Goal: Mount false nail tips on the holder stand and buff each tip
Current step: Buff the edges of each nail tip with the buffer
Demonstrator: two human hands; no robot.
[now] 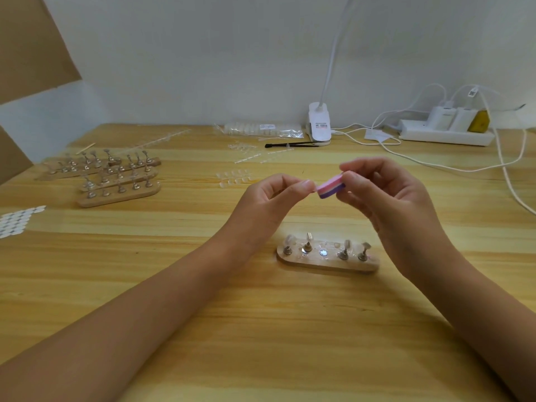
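Note:
A wooden holder stand (327, 264) lies on the table in front of me, with several metal pegs carrying clear nail tips and one bare magnet spot in its middle. Above it, my right hand (385, 195) pinches a small pink, white and purple buffer block (331, 187). My left hand (269, 195) has its fingers curled and pinches something small against the block's left end; the item itself is mostly hidden by the fingertips.
More wooden stands (116, 177) with pegs lie at the left. Loose clear nail tips (233, 178) and a bag of tips (261, 129) lie at the back. A clip lamp (319, 124), power strip (446, 132) and white cables (435, 166) sit at the right.

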